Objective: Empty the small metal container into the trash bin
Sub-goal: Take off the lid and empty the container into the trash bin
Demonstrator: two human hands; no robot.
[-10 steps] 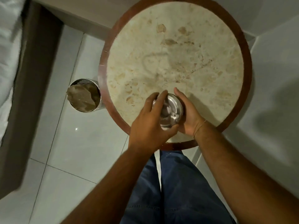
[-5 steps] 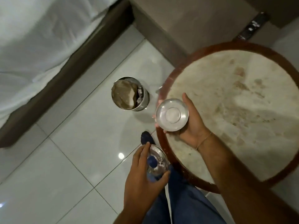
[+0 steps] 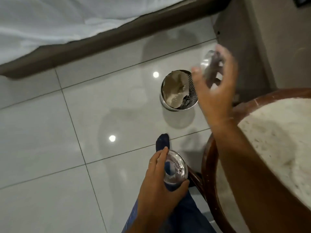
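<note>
My right hand [image 3: 217, 91] holds the small metal container [image 3: 208, 64] tilted on its side, just right of and above the round metal trash bin [image 3: 178, 89] on the floor; hand and container are blurred by motion. Crumpled brownish paper fills the bin. My left hand [image 3: 159, 179] is low near my leg and grips the container's shiny metal lid [image 3: 175, 167], ring-shaped with a hole in its middle.
A round marble-topped table with a dark wooden rim [image 3: 208, 158] stands at the right, under my right forearm. A bed with white sheets [image 3: 67, 19] and a dark base runs along the top. My foot [image 3: 162, 143] rests on the glossy tiled floor.
My left hand lifted the lid off and carried it down to the left. My right hand moved the container off the table toward the bin and tipped it. The view turned left.
</note>
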